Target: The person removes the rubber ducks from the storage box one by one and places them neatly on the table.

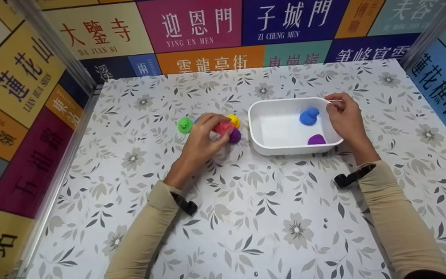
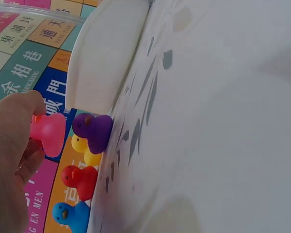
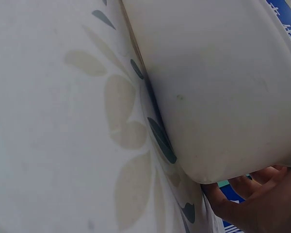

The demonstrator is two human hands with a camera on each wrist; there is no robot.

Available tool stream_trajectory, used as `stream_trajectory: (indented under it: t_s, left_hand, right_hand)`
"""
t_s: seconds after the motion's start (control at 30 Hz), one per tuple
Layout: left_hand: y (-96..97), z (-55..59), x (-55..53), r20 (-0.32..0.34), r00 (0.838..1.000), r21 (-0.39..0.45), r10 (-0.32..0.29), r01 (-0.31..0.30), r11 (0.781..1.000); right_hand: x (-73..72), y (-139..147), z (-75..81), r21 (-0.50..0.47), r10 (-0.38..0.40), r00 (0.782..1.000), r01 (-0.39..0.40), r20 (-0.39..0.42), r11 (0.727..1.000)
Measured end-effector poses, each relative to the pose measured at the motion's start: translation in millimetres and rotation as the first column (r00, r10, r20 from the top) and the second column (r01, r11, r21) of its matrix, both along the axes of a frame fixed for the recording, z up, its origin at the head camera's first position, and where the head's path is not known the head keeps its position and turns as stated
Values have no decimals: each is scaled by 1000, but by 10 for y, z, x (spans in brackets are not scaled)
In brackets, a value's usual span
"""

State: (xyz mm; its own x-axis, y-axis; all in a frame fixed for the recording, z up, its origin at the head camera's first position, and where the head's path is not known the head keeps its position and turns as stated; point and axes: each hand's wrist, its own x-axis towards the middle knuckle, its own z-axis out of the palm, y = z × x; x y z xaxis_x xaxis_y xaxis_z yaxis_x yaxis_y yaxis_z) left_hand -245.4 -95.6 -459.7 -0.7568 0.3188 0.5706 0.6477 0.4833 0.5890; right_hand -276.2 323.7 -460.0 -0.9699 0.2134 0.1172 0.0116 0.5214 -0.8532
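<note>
My left hand (image 1: 199,141) pinches a pink rubber duck (image 2: 53,136) between thumb and fingers, above a group of small ducks left of the white tub (image 1: 285,149). Close by the held duck are a purple duck (image 1: 235,136) and a yellow duck (image 1: 234,120). The left wrist view also shows a red duck (image 2: 81,182) and a blue duck (image 2: 73,216), mostly hidden by my hand in the head view. My right hand (image 1: 347,118) grips the tub's right end at the rim, thumb inside. In the tub lie another blue duck (image 1: 309,116) and a purple one (image 1: 316,140), partly hidden by the front wall.
A green duck (image 1: 184,125) sits at the left end of the group. A white cloth (image 1: 254,217) with a grey leaf and flower print covers the table. Colourful panels (image 1: 192,29) with printed characters stand behind it and at both sides.
</note>
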Motion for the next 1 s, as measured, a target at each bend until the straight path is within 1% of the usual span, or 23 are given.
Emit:
stream_trajectory:
  t_s: [0.13,0.3,0.43,0.53,0.7,0.83,1.0]
  left_hand:
    - [-68,-28,10,7,1000,-19,22,-22,1000]
    - [-132,-56,10,17,1000,-32,26,-25,999]
    - [-173,-63,4,26,1000,-48,10,-9,999]
    - [-202,-54,-2,44,999,-71,-7,11,997]
    - [-245,-39,-20,108,993,-104,-45,56,993]
    - [-264,-34,-25,165,985,-128,-58,80,989]
    - [-275,-25,-24,185,981,-167,-64,95,981]
  right_hand:
    - [2,-4,-6,-4,-1,1000,1,-7,1000]
    - [-13,-3,-13,-11,0,1000,0,4,1000]
    - [-11,-7,-13,0,1,1000,-1,13,1000]
    - [-10,-8,-8,-3,3,1000,-3,18,1000]
    - [-12,-4,2,-9,5,1000,-5,17,1000]
    - [-7,1,8,-8,6,1000,-6,8,1000]
    - [13,-10,12,-21,9,1000,-9,-26,1000]
